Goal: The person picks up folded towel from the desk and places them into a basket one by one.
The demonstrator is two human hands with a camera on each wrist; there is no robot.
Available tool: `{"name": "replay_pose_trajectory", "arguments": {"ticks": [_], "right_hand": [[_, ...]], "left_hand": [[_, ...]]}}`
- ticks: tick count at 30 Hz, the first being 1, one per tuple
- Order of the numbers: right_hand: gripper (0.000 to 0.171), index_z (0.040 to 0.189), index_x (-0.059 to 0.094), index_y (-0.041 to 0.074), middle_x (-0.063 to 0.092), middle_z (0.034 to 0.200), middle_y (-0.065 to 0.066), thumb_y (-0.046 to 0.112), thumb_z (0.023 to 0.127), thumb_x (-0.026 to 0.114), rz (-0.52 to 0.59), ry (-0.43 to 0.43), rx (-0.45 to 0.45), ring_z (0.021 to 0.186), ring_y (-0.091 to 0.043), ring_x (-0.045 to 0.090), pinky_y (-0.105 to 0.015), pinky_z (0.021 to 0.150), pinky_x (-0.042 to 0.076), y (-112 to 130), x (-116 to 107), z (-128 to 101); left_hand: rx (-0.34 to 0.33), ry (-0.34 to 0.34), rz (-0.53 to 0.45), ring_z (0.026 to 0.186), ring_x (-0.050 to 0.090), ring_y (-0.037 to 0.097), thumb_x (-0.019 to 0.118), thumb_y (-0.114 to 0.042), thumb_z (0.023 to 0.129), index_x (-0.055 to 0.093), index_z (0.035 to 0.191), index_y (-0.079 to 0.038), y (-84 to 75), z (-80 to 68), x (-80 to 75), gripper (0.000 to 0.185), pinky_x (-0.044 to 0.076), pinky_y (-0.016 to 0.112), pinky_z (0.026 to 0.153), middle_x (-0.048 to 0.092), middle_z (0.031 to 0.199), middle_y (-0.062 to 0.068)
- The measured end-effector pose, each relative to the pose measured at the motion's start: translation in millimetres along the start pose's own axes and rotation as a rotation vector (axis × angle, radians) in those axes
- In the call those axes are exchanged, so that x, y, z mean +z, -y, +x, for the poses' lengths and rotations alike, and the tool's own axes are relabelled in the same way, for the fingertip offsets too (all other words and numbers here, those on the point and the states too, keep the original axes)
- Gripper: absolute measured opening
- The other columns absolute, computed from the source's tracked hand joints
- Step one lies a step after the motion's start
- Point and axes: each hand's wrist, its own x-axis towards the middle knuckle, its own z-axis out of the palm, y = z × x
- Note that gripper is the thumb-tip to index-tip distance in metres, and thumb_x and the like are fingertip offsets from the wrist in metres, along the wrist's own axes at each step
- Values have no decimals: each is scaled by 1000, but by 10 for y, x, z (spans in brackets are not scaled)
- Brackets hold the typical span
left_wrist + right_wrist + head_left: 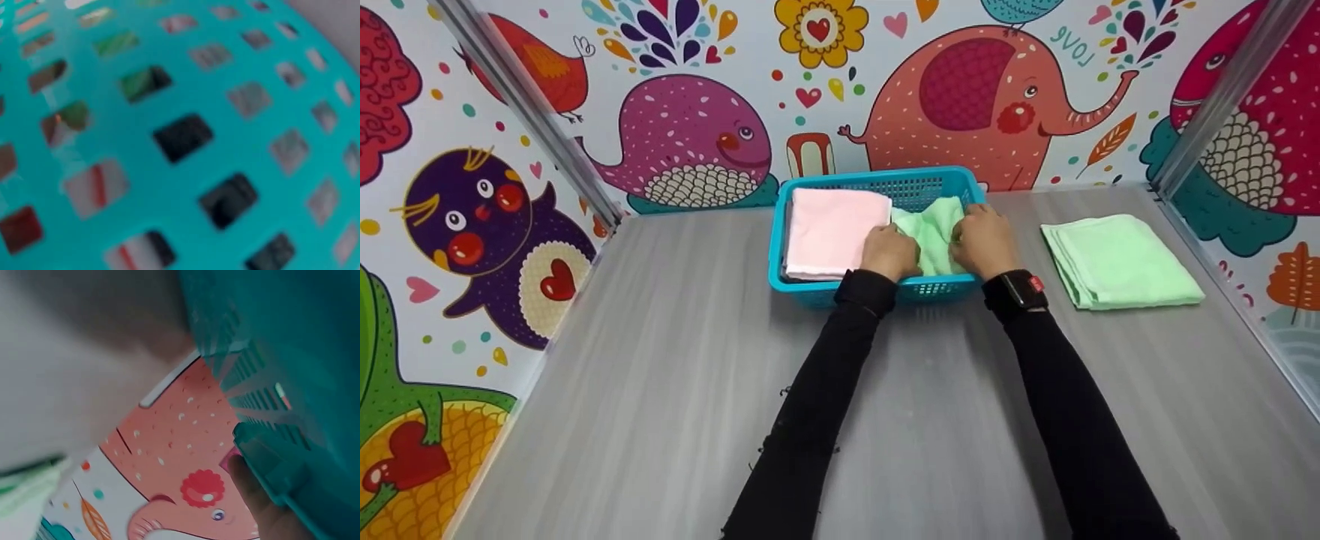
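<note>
A turquoise plastic basket [877,178] stands near the back wall. Inside it, on the right, lies a rumpled light green towel [936,225]. My left hand [891,251] reaches over the front rim and pinches this towel's left side. At the towel's right side is my right hand [988,238], its fingers curled on the cloth beside the basket's right rim. A folded pink towel [836,232] fills the left part of the basket. The left wrist view shows only the perforated basket wall [197,90]. Fingertips are partly hidden in the cloth.
Right of the basket, a folded light green towel [1121,262] lies on the grey table [660,360]. Printed wall panels [825,112] enclose the back and sides, with metal posts [521,105] at the corners. Something dark edges the pink towel underneath.
</note>
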Motion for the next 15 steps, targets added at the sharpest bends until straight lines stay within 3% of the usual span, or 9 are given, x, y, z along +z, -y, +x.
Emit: {"name": "replay_pose_trajectory", "arguments": {"ticks": [5, 9, 12, 15], "right_hand": [[26, 114, 77, -3, 67, 110, -24, 15, 95, 71, 222, -77, 48, 105, -41, 61, -57, 91, 51, -52, -74, -44], [33, 123, 73, -2, 65, 118, -26, 17, 96, 71, 240, -91, 53, 108, -43, 61, -59, 93, 51, -242, -260, -192], [37, 129, 69, 0, 62, 126, -28, 19, 97, 70, 184, -53, 109, 113, -46, 59, -63, 95, 50, -530, -496, -345], [42, 136, 64, 1, 59, 132, -30, 23, 99, 66, 159, 9, 193, 118, -50, 55, -67, 96, 46, -955, -709, -502]], "left_hand": [[81, -150, -136, 114, 64, 26, 63, -39, 102, 77, 122, -26, 41, -71, -92, 28, 48, 45, 102, 76, 117, 0], [139, -265, -238, 122, 60, 23, 63, -39, 102, 74, 129, -26, 123, -355, -188, 32, 45, 45, 108, 71, 129, 0], [115, -368, -320, 130, 56, 25, 63, -37, 102, 71, 132, -22, 328, -652, -166, 35, 41, 47, 114, 68, 136, 3], [10, -490, -369, 136, 53, 30, 64, -33, 101, 69, 135, -18, 669, -938, -35, 37, 38, 52, 117, 64, 143, 7]]}}
